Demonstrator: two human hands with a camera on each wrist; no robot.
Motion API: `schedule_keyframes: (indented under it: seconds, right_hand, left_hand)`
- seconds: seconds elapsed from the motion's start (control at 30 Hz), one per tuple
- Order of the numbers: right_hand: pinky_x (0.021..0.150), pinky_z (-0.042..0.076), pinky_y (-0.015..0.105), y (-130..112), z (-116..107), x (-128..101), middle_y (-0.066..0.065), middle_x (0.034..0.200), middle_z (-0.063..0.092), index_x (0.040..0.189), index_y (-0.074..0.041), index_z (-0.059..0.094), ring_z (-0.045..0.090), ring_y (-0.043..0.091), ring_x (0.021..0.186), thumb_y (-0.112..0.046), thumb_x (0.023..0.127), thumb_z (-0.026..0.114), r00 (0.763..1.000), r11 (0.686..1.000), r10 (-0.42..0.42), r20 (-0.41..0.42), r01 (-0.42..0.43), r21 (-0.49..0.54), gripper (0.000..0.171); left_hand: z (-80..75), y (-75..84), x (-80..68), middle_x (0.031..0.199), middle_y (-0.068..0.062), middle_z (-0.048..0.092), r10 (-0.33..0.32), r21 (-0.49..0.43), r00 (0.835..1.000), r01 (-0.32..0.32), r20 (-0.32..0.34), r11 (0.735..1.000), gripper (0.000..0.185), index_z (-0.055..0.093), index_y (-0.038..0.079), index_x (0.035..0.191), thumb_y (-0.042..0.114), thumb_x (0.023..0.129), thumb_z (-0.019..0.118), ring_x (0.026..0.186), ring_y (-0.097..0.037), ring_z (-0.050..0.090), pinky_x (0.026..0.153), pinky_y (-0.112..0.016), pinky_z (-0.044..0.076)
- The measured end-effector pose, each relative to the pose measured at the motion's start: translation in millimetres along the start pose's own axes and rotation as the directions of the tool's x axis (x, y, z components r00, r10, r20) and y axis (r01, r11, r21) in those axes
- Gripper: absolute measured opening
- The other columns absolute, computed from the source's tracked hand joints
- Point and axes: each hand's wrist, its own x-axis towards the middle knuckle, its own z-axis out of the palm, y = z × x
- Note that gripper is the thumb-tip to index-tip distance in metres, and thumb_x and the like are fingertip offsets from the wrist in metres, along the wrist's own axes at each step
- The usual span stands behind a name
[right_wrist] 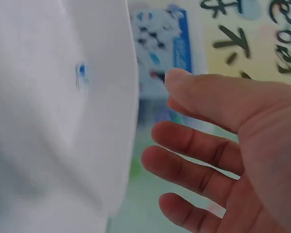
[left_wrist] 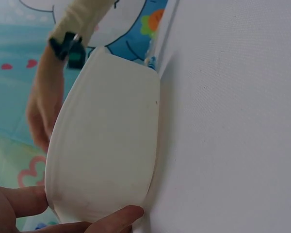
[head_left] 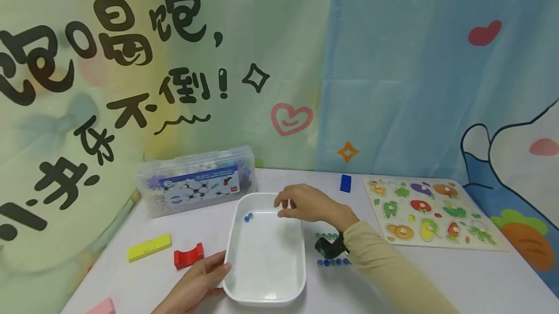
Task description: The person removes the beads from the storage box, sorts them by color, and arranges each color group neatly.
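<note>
A white rectangular tray (head_left: pixel 266 256) stands on the table with a few small blue glass beads (head_left: pixel 248 217) near its far left corner. My left hand (head_left: pixel 198 277) pinches the tray's near left side, thumb at the rim and fingers along the outer wall, as the left wrist view also shows on the tray wall (left_wrist: pixel 104 141). Over the far right rim hovers my right hand (head_left: pixel 307 203), its fingers loosely bent. In the right wrist view nothing shows between the right thumb (right_wrist: pixel 203 94) and fingers; a blurred blue bead (right_wrist: pixel 82 73) appears inside the tray.
Rows of green and blue beads (head_left: pixel 334 262) lie right of the tray, partly hidden by my right wrist. Behind stands a clear plastic case (head_left: pixel 196 183). Yellow (head_left: pixel 150 247), red (head_left: pixel 189 256), pink (head_left: pixel 102 306) and blue (head_left: pixel 345 183) blocks lie around. A vegetable puzzle board (head_left: pixel 430 212) is at right.
</note>
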Motion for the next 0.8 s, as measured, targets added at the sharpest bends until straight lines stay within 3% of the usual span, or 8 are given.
schedule_keyframes:
  seconds: [0.17, 0.33, 0.53, 0.63, 0.8]
  right_hand:
    - [0.069, 0.049, 0.024, -12.7, 22.7, 49.4, -0.003, 0.089, 0.066, 0.110, -0.014, 0.071, 0.055, 0.010, 0.078, -0.025, 0.089, 0.071, 0.995, 1.000, 0.022, 0.100, -0.021, -0.012, 0.024]
    - [0.065, 0.046, 0.024, -15.0, 47.6, 76.6, -0.006, 0.085, 0.062, 0.113, -0.020, 0.068, 0.054, 0.008, 0.075, -0.028, 0.087, 0.073, 0.975, 0.989, 0.145, 0.168, -0.137, -0.060, 0.028]
    - [0.075, 0.052, 0.031, -14.8, 64.3, 85.3, -0.004, 0.096, 0.068, 0.113, -0.027, 0.068, 0.060, 0.012, 0.088, -0.027, 0.082, 0.076, 0.954, 0.961, 0.254, 0.158, -0.231, -0.149, 0.031]
    - [0.081, 0.053, 0.033, -13.8, 68.8, 86.1, -0.005, 0.102, 0.070, 0.105, -0.028, 0.070, 0.062, 0.013, 0.092, -0.026, 0.081, 0.076, 0.960, 0.957, 0.248, 0.128, -0.222, -0.188, 0.025]
    - [0.083, 0.053, 0.030, -12.7, 77.0, 87.6, -0.007, 0.096, 0.071, 0.094, -0.027, 0.074, 0.062, 0.011, 0.088, -0.027, 0.081, 0.077, 0.977, 0.960, 0.192, 0.093, -0.167, -0.225, 0.013]
  left_hand:
    - [2.2, 0.4, 1.5, 0.149, -0.026, 0.039, -0.006, -0.004, 1.000, 0.006, -0.025, 1.000, 0.082, 0.029, -0.001, 0.150, 0.042, 0.090, 0.065, 0.112, -0.025, 0.061, 0.091, -0.046, 0.056]
    - [1.2, -0.6, 2.7, 0.148, -0.026, 0.039, -0.008, -0.015, 1.000, 0.007, -0.023, 1.000, 0.081, 0.028, -0.002, 0.150, 0.041, 0.091, 0.064, 0.110, -0.024, 0.062, 0.091, -0.046, 0.055]
    - [1.0, -0.7, 2.6, 0.149, -0.027, 0.038, -0.004, -0.025, 1.000, 0.004, -0.009, 1.000, 0.080, 0.027, -0.003, 0.150, 0.039, 0.092, 0.063, 0.110, -0.024, 0.062, 0.092, -0.046, 0.055]
    - [1.4, -0.4, 2.3, 0.149, -0.027, 0.038, 0.000, -0.026, 1.000, 0.000, -0.008, 1.000, 0.080, 0.027, -0.003, 0.150, 0.038, 0.092, 0.063, 0.110, -0.024, 0.062, 0.092, -0.046, 0.055]
    - [1.0, 0.2, 1.3, 0.149, -0.028, 0.037, 0.003, -0.021, 1.000, -0.004, -0.011, 1.000, 0.080, 0.027, -0.004, 0.150, 0.037, 0.092, 0.063, 0.111, -0.025, 0.061, 0.091, -0.046, 0.055]
